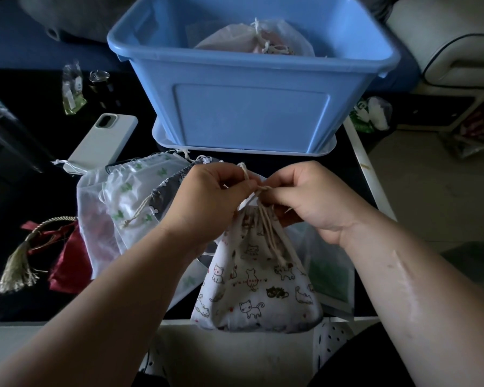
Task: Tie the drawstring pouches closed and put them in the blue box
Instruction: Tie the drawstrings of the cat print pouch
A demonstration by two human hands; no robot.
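Left hand [207,203] and right hand [313,202] each pinch the cream drawstring [259,189] atop a cat-print pouch [259,277] — gathered shut — before the blue box [252,118].

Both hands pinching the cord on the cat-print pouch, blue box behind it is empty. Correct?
Not quite. The left hand and right hand do pinch the cord of the cat-print pouch, and the blue box does stand behind it. But the box is not empty: the head view shows a white pouch lying inside.
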